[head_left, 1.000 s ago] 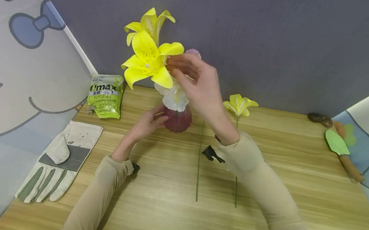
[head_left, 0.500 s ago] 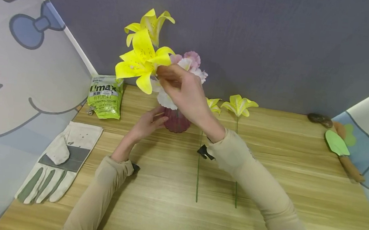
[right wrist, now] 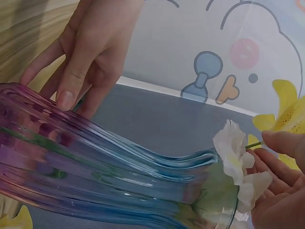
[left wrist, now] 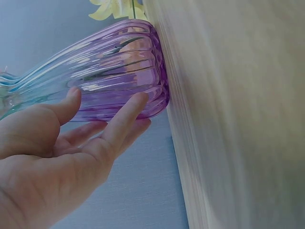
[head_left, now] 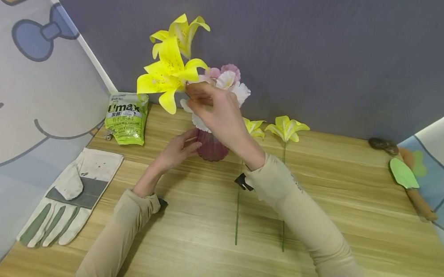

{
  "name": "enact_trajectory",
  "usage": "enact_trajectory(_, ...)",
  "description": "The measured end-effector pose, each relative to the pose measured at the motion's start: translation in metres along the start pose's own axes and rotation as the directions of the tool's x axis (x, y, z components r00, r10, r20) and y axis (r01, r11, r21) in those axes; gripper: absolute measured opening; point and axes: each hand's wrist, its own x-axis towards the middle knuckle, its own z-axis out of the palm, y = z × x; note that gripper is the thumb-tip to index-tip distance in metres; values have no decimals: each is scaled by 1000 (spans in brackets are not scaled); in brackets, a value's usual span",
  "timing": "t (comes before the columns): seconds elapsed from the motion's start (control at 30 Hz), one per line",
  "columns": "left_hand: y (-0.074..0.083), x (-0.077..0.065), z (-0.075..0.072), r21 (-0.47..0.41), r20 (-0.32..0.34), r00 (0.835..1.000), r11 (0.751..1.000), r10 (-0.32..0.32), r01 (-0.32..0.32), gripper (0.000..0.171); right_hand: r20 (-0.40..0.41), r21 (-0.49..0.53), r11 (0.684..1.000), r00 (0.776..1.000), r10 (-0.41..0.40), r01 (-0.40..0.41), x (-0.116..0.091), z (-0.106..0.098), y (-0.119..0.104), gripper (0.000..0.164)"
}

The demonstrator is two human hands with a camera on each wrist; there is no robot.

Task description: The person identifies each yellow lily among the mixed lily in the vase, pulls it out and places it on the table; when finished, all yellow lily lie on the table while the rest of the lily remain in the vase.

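Ribbed purple glass is what our left hand [head_left: 177, 148] steadies: the vase [head_left: 211, 145] stands near the far edge of the counter [head_left: 317, 237], left of its middle. In the left wrist view our left fingers [left wrist: 125, 116] lie nearly straight against its belly, thumb on one side and the rest on the other, touching rather than clutching. Our right hand [head_left: 218, 113] is up at the mouth, fingers pinched together on the thin green stem of the lower yellow lily [head_left: 167, 76], just under the bloom.

To do this well, we judge that we should keep the pinch close to the head so the stem does not bend, feed it straight down the narrow neck, and press the left hand firmly enough that the vase cannot tip toward the wall. The white and pink blossoms [head_left: 227, 79] crowd the mouth, so we should ease the lily in beside them, not through them.

Counting: one vase; two yellow lilies standing up at it, the higher lily [head_left: 182, 30] behind the one we hold; two more lilies [head_left: 287, 128] lying flat on the counter right of the vase, stems pointing at the near edge; one cluster of pale blossoms. Toward the left edge lie one work glove [head_left: 68, 197] and one green packet [head_left: 126, 118]. At the far right corner lies one trowel [head_left: 407, 176].
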Motion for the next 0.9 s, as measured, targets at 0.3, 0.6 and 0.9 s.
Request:
enact_trajectory(0.3, -1, -1, 0, 7, 6, 1000, 1000, 3, -3, 58, -13, -29, 999, 1000, -27, 27, -1, 2, 5, 27)
enact_trajectory(0.6, -3, 0, -1, 17, 9, 1000, 1000, 16, -16, 59, -67, -93, 994, 996, -59, 53, -2, 2, 7, 19)
enact_trajectory(0.9, -2, 1, 0, 24, 11, 1000, 999, 27, -27, 59, -101, -200, 977, 990, -96, 74, -1, 0, 10, 15)
